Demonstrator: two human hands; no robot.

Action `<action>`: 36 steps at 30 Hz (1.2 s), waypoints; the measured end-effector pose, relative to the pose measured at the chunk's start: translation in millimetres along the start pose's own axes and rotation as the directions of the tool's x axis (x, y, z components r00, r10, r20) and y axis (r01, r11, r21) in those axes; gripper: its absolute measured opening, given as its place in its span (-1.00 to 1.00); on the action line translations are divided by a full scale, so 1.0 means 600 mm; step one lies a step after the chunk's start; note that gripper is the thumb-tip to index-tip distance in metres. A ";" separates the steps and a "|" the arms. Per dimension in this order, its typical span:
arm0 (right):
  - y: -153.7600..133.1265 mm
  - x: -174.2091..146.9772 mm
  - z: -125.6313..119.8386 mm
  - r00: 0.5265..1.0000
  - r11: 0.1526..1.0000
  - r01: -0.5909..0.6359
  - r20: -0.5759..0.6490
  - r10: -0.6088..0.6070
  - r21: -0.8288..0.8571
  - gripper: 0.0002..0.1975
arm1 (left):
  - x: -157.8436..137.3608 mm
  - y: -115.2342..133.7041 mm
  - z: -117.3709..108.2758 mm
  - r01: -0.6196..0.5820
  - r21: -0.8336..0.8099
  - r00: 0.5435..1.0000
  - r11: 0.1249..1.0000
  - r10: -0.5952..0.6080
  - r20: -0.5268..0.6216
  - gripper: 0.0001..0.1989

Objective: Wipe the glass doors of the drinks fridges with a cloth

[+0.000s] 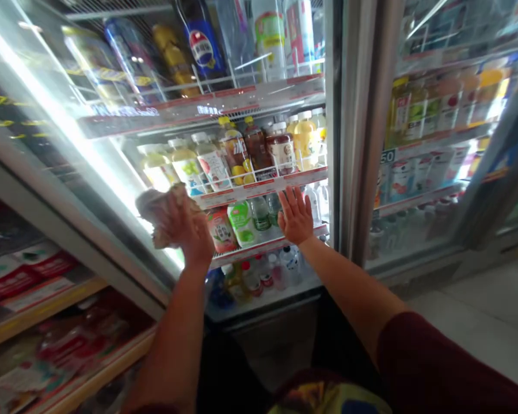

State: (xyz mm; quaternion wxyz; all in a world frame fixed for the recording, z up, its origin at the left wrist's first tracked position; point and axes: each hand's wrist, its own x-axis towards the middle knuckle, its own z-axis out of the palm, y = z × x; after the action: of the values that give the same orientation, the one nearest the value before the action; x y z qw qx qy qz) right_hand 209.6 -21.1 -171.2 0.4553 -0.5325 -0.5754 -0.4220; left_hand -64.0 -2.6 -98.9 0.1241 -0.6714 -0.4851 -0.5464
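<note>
Both our arms reach forward to a lit drinks fridge [349, 132]. Left hand [192, 233]: grip gathered on a crumpled, greyish-beige cloth [153, 213], blurred, so we cannot tell how tightly the fingers press. In our view the cloth sits near the fridge's bright left side, just beside the left end of the middle shelf [259, 188]; whether it touches anything behind it, we cannot tell.

Right hand [297, 218]: grip spread wide and flat, fingers pointing up, nothing held. Fingertips overlap the middle shelf's front edge in our view; contact uncertain.

On the middle shelf we see a row of bottles [282, 150], pale, yellow and brown, standing close together. Above, a dark cola bottle [204, 52] with a blue label. Below, between our hands, a green-and-white pack [242, 221] beside a reddish pack [221, 231]. More bottles stand at the bottom.

To our left, red packets [37, 267] above a wood-edged shelf [43, 313]; to our right, a second fridge [475, 210] and pale floor [492, 313]. Dark red sleeve [431, 351] on our right arm.
</note>
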 end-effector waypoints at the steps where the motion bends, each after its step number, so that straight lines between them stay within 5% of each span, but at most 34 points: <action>1: 0.000 0.000 0.000 1.000 1.000 -0.004 0.010 0.004 0.009 -0.44 | 0.024 -0.007 -0.011 0.023 0.004 0.995 1.000 -0.023 -0.094 -0.40; 4: 0.000 0.000 0.000 0.999 0.999 -0.020 0.043 0.018 0.032 -0.43 | 0.050 -0.018 -0.023 0.065 0.005 0.963 0.998 -0.062 -0.264 -0.44; 6: 0.000 0.000 0.000 0.999 0.999 -0.023 0.039 0.021 0.038 -0.43 | 0.022 -0.006 -0.010 0.097 0.006 0.966 0.995 -0.093 -0.241 -0.44; 8: -0.001 0.000 0.000 0.999 0.999 -0.020 0.031 0.018 0.045 -0.43 | -0.027 0.019 0.015 0.089 0.031 0.987 0.996 -0.084 -0.138 -0.42; 10: -0.001 0.000 -0.001 1.000 0.999 -0.013 0.022 0.012 0.047 -0.42 | -0.071 0.046 0.039 -0.060 0.057 0.994 0.997 0.054 0.096 -0.42; 13: -0.001 0.000 -0.003 1.000 1.000 -0.003 0.009 0.002 0.022 -0.43 | -0.082 0.074 0.052 -0.295 0.033 0.914 0.955 0.272 0.300 -0.45; 16: -0.001 0.002 -0.005 0.998 1.000 0.023 -0.051 -0.024 -0.015 -0.45 | -0.018 0.071 0.025 -0.292 0.070 0.946 0.954 0.277 0.167 -0.46; 19: -0.002 0.004 -0.006 0.992 0.998 0.048 -0.116 -0.051 -0.029 -0.48 | 0.058 0.048 -0.016 -0.107 0.092 0.992 0.990 0.112 -0.051 -0.43; 22: -0.003 0.004 -0.005 0.994 0.999 0.037 -0.106 -0.039 -0.017 -0.47 | 0.081 0.031 -0.031 0.055 0.062 0.982 0.997 -0.043 -0.186 -0.46; 24: -0.003 0.003 -0.003 0.997 1.000 0.017 -0.073 -0.017 -0.004 -0.46 | 0.057 0.033 -0.021 0.052 0.063 0.984 0.997 -0.041 -0.174 -0.45; 27: -0.003 0.001 -0.001 0.999 1.000 0.000 -0.043 0.001 0.011 -0.46 | -0.001 0.053 0.008 -0.072 0.085 0.997 0.994 0.072 -0.003 -0.40; 31: -0.002 0.000 0.000 0.999 1.000 0.007 -0.041 -0.006 0.013 -0.46 | -0.015 0.076 0.017 -0.281 0.065 0.947 0.957 0.266 0.180 -0.42; 34: -0.001 0.000 -0.002 1.000 1.000 0.003 -0.020 -0.003 0.014 -0.45 | 0.048 0.060 -0.012 -0.325 0.050 0.944 0.944 0.321 0.079 -0.41; 36: -0.001 0.000 -0.003 1.000 1.000 0.002 -0.012 -0.002 0.019 -0.45 | 0.101 0.037 -0.037 -0.235 0.062 0.970 0.970 0.238 -0.049 -0.39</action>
State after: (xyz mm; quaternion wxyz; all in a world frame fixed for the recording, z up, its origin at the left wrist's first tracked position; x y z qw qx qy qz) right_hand 209.4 -22.7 -170.6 0.4634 -0.5250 -0.5772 -0.4201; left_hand -64.1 1.8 -30.8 0.2206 -0.7050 -0.4131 -0.5327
